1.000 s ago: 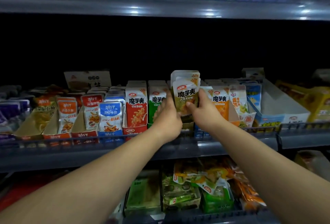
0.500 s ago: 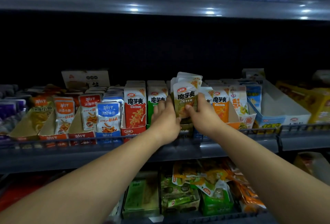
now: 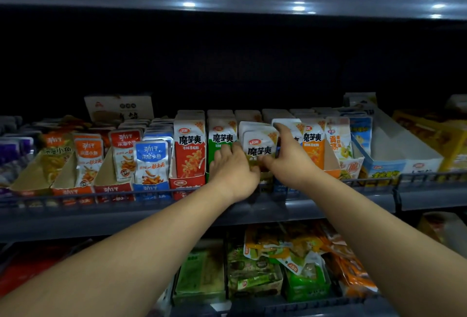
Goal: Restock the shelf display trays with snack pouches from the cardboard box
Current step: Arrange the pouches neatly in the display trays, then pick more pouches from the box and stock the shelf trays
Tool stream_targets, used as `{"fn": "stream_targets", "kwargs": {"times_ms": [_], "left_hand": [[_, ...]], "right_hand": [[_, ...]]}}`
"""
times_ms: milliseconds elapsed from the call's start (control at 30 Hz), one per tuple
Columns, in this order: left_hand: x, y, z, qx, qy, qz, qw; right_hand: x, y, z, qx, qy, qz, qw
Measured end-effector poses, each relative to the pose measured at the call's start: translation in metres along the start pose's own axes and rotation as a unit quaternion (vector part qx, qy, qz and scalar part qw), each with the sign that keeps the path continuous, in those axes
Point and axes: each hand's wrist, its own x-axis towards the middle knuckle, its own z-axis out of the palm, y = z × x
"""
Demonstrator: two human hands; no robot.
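Currently I'm gripping the pouches (image 3: 260, 148) upright on the shelf (image 3: 101, 220), left hand (image 3: 235, 169) curling round their left edge, right hand (image 3: 290, 158) clamping the right, between green packs (image 3: 222, 138) and orange packs (image 3: 313, 146).

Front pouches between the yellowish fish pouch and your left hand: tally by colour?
Red: 2, small red pouch and tall red pouch
Orange pouch: 1
Blue pouch: 1
Green pouch: 1
Total: 5
Not counted: the held stack in the left hand and right hand.
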Motion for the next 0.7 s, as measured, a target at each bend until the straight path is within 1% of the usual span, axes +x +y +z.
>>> {"fn": "stream_targets", "kwargs": {"times_ms": [67,100,200,267,333,400,500,700], "left_hand": [[0.0,-0.003,-0.001,-0.01,-0.001,0.005,1.0],[0.0,-0.005,-0.002,-0.013,0.0,0.007,1.0],[-0.002,-0.016,-0.004,0.0,0.011,0.016,1.0],[-0.002,-0.021,-0.007,0.006,0.03,0.021,0.999],[-0.004,-0.021,-0.009,0.005,0.031,0.023,0.999],[-0.006,-0.02,-0.009,0.004,0.025,0.02,0.999],[-0.007,-0.021,-0.007,-0.005,0.024,0.02,0.999],[-0.006,-0.022,-0.004,0.0,0.031,0.02,0.999]], "right_hand": [[0.0,0.0,-0.002,0.013,0.022,-0.023,0.999],[-0.001,-0.002,-0.003,-0.006,0.029,-0.04,0.999],[0.003,-0.007,-0.01,-0.138,0.012,-0.08,0.987],[0.009,-0.014,-0.016,-0.238,-0.003,-0.097,0.966],[0.02,-0.023,-0.019,-0.35,-0.006,-0.111,0.93],[0.032,-0.029,-0.02,-0.416,-0.012,-0.13,0.9],[0.045,-0.028,-0.016,-0.424,-0.016,-0.135,0.895],[0.055,-0.025,-0.013,-0.443,0.028,-0.155,0.883]]}}
